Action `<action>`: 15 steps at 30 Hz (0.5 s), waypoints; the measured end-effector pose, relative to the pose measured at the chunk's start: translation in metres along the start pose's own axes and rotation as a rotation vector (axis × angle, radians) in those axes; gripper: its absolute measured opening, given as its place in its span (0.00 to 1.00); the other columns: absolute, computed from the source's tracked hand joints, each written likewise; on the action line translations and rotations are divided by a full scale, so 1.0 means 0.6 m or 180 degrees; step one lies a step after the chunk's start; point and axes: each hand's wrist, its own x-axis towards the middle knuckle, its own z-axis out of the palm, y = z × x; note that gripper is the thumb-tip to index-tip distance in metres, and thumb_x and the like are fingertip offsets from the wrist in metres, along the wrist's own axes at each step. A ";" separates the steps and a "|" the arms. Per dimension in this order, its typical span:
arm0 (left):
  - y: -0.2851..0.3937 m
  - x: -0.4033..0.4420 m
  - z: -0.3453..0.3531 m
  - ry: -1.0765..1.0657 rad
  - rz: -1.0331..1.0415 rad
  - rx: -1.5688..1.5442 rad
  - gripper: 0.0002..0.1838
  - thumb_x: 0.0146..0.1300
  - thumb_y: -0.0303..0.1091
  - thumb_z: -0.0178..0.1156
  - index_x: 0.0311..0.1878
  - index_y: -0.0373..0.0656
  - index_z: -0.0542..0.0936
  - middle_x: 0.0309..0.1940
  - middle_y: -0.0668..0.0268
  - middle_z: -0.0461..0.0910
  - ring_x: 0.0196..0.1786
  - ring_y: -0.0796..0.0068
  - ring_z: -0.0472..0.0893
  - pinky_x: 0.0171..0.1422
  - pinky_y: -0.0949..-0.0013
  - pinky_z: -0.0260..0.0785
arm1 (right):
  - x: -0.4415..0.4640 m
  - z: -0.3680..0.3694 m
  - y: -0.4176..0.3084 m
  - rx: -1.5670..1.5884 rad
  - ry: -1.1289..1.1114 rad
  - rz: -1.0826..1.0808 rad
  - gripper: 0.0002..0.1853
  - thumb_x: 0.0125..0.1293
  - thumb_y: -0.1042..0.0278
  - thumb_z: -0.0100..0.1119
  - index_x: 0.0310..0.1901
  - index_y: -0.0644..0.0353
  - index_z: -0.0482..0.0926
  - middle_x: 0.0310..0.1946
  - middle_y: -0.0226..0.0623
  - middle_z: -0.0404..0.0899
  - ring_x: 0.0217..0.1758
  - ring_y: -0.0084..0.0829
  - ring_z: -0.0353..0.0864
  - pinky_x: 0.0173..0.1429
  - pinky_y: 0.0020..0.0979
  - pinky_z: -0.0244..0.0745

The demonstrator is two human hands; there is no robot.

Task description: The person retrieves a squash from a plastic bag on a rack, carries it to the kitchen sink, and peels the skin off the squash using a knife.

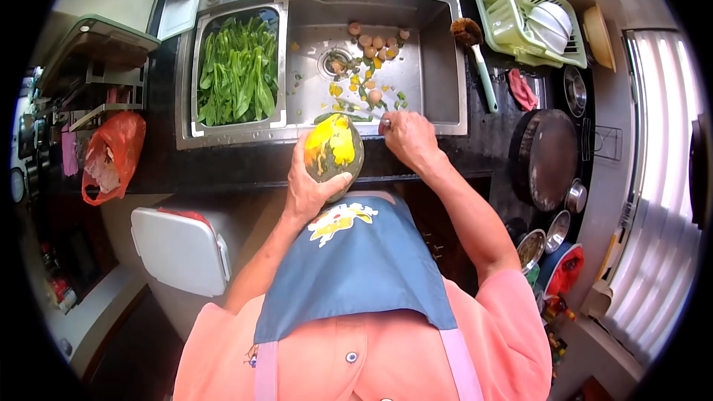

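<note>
My left hand [306, 182] is wrapped round a dark green pumpkin [355, 160] at the sink's front edge. Part of its skin is off, and bright yellow-orange flesh shows on the upper side. To its right, my right hand [411, 137] is closed on the handle of a knife [364, 113]; its thin blade points left, just beyond the pumpkin. Whether the blade touches the pumpkin I cannot tell. Beneath, the steel sink [438, 67] holds green and yellow peelings [336, 90] and several eggshells [371, 46] round the drain.
A tub of leafy greens [238, 70] fills the sink's left side. On the right are a scrubbing brush [483, 78], a green dish rack [497, 22] and a dark round pan [551, 160]. A white lidded bin [182, 251] and a red plastic bag [122, 152] are on the left.
</note>
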 end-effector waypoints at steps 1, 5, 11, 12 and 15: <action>0.004 0.003 0.000 -0.0013 -0.0101 -0.0216 0.57 0.50 0.39 0.81 0.79 0.34 0.57 0.66 0.47 0.76 0.68 0.59 0.78 0.76 0.59 0.68 | -0.002 0.003 -0.006 -0.0102 0.0057 -0.0087 0.10 0.69 0.62 0.58 0.38 0.52 0.88 0.30 0.51 0.87 0.38 0.55 0.89 0.45 0.54 0.83; -0.012 0.011 -0.008 0.0013 -0.0584 -0.1013 0.51 0.55 0.38 0.78 0.78 0.34 0.60 0.65 0.51 0.77 0.67 0.62 0.78 0.73 0.60 0.71 | -0.045 0.006 -0.049 -0.0198 0.0137 -0.0277 0.05 0.66 0.66 0.61 0.38 0.54 0.86 0.29 0.47 0.86 0.36 0.52 0.89 0.40 0.50 0.83; 0.020 0.021 -0.013 -0.0242 -0.1376 -0.3205 0.40 0.60 0.31 0.72 0.74 0.37 0.66 0.61 0.57 0.78 0.63 0.66 0.80 0.68 0.61 0.77 | -0.080 0.023 -0.082 -0.0410 0.0602 -0.0547 0.04 0.61 0.73 0.63 0.37 0.54 0.82 0.31 0.41 0.85 0.35 0.45 0.88 0.39 0.48 0.82; 0.025 0.022 -0.014 -0.0313 -0.1364 -0.3264 0.40 0.61 0.31 0.72 0.74 0.37 0.66 0.61 0.57 0.78 0.63 0.66 0.80 0.69 0.60 0.77 | -0.080 0.023 -0.080 -0.0408 0.0607 -0.0540 0.04 0.61 0.73 0.62 0.37 0.54 0.82 0.30 0.41 0.85 0.35 0.46 0.88 0.39 0.48 0.82; 0.042 0.023 -0.013 -0.0244 -0.1315 -0.3056 0.39 0.61 0.32 0.72 0.74 0.37 0.66 0.61 0.57 0.78 0.64 0.65 0.80 0.71 0.59 0.76 | -0.072 0.018 -0.071 -0.0409 0.0763 -0.0467 0.03 0.63 0.73 0.60 0.36 0.55 0.82 0.29 0.43 0.85 0.34 0.48 0.88 0.38 0.49 0.82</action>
